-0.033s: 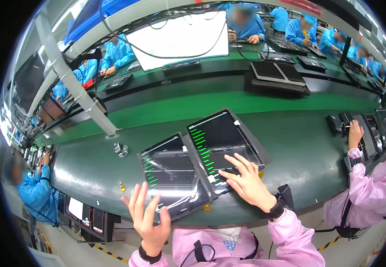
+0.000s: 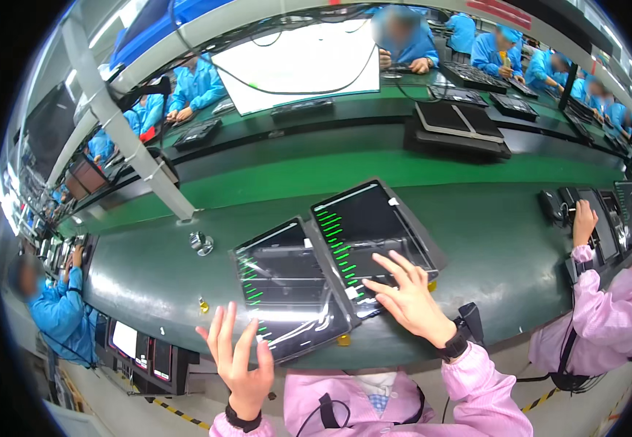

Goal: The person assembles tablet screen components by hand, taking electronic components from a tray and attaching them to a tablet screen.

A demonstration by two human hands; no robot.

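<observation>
Two dark tablets lie side by side, tilted, at the near middle of the bench. Both the left tablet (image 2: 294, 273) and the right tablet (image 2: 374, 218) show a row of short green strokes along the left part of the lit screen. My right hand (image 2: 410, 298) is open over the lower part of the right tablet, its fingertips at or just above the glass; contact is hard to tell. Beside the near left edge of the left tablet, my left hand (image 2: 243, 364) is raised open with fingers spread, holding nothing.
On the green bench (image 2: 134, 277) left of the tablets are a small metal round piece (image 2: 201, 243) and a small yellow piece (image 2: 203, 306). A dark stacked case (image 2: 458, 127) stands at the back. A co-worker's hand (image 2: 585, 222) works over devices at right. A grey post (image 2: 137, 156) rises back left.
The whole view has shifted slightly, with the bench and tablets a little further right. My hands keep nearly the same pose, both open.
</observation>
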